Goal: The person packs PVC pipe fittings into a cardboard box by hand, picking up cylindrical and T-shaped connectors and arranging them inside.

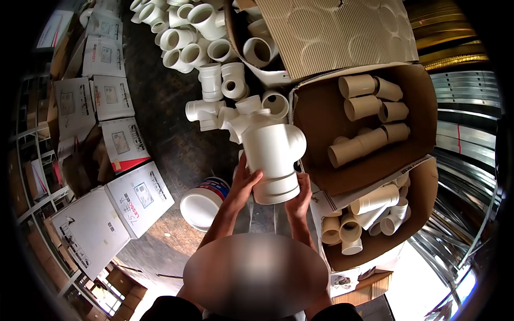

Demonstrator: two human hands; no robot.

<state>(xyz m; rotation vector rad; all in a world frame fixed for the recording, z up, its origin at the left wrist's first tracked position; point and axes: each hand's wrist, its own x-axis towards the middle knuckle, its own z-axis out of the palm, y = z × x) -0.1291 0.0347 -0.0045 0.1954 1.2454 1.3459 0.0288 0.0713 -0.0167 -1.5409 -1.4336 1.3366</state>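
Between my two hands I hold a large white pipe tee fitting (269, 160), its side branch pointing right. My left hand (244, 183) grips its left side, the thumb lying across the front. Against the lower right side, by the collar, my right hand (301, 197) presses with curled fingers. Just beyond the fitting, smaller white fittings (205, 113) lie on the dark floor, partly covered by it. To the right stands an open cardboard box (313, 101) with several tan-looking pipe fittings (357, 108) inside.
A heap of white fittings (179, 40) lies at the back. Near my left forearm stands a white bucket (201, 207). Another open box (334, 262) of fittings is at lower right. White cartons (138, 195) line the left; metal strips (466, 142) are stacked far right.
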